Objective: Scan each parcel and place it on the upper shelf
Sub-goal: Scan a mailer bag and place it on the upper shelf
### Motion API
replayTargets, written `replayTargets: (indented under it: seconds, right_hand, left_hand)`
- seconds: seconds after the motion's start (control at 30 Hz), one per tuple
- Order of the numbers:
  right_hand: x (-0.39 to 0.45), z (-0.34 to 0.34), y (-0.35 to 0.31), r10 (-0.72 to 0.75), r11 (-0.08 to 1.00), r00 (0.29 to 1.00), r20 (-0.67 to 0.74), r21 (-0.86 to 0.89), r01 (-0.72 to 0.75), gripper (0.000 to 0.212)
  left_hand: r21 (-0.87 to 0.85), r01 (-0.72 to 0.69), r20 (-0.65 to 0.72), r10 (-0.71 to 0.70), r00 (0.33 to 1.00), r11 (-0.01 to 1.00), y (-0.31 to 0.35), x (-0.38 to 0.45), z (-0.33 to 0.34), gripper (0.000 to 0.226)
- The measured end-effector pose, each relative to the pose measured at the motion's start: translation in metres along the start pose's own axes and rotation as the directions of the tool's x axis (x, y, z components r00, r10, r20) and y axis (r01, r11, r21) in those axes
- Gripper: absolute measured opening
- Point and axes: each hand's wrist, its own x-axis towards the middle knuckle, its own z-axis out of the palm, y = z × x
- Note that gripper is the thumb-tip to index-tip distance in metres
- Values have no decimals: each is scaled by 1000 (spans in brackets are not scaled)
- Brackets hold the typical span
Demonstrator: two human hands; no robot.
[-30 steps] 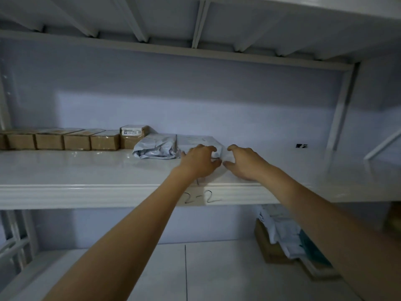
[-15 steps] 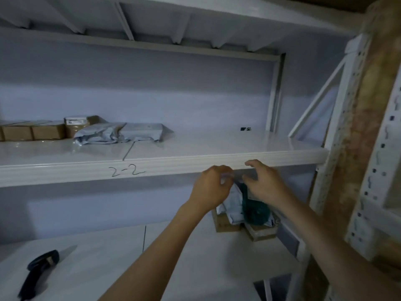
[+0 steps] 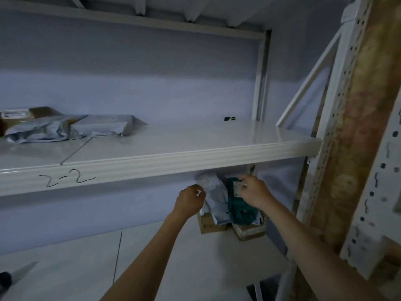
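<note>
I have both hands reaching under the upper shelf (image 3: 195, 157), whose front edge carries the handwritten mark "2-2" (image 3: 65, 178). They are at the pile of parcels at the back right of the lower shelf (image 3: 152, 257).

My left hand (image 3: 191, 202) has its fingers curled around the left edge of a white poly-bag parcel (image 3: 214, 198), with a bit of white bag showing between the knuckles. That parcel leans upright against the pile, its long axis running from the shelf surface up toward the underside of the upper shelf, top end tipped away from me.

My right hand (image 3: 253, 192) is on the teal parcel (image 3: 238, 208) just beside the white one. Fingertips and thumb pinch at its paper label (image 3: 237, 187) near the top; I cannot tell how firm that grip is. The teal parcel also stands roughly upright, long axis vertical, touching the white parcel on its left.

Both bags sit on top of two brown cardboard boxes (image 3: 211, 224).

On the upper shelf, well to the left, two grey poly mailers (image 3: 71, 129) lie flat side by side, long axes along the shelf, with a labelled brown box (image 3: 23, 115) behind them. A dark handheld scanner (image 3: 5, 280) shows at the lower left edge, mostly cut off.
</note>
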Motion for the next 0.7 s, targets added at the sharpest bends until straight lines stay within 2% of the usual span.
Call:
replayTargets:
  seconds: [0.17, 0.37, 0.5, 0.63, 0.7]
  right_hand:
    - [54, 24, 24, 171, 985, 984, 54, 26, -173, 36]
    - [101, 39, 68, 253, 964, 962, 106, 53, -260, 46]
    - [127, 39, 98, 332, 939, 934, 135, 48, -341, 44]
    - [154, 41, 122, 410, 905, 897, 167, 47, -422, 45]
    - [161, 44, 129, 424, 898, 882, 205, 35, -439, 25]
  left_hand:
    - [-53, 92, 40, -90, 995, 994, -19, 51, 29, 33]
    - [-71, 144, 192, -128, 973, 987, -25, 97, 76, 26]
    - [-126, 187, 260, -150, 954, 974, -19, 118, 115, 33]
    - [-115, 212, 340, -162, 926, 970, -11, 139, 150, 23]
    - [-142, 258, 363, -193, 912, 956, -8, 146, 165, 28]
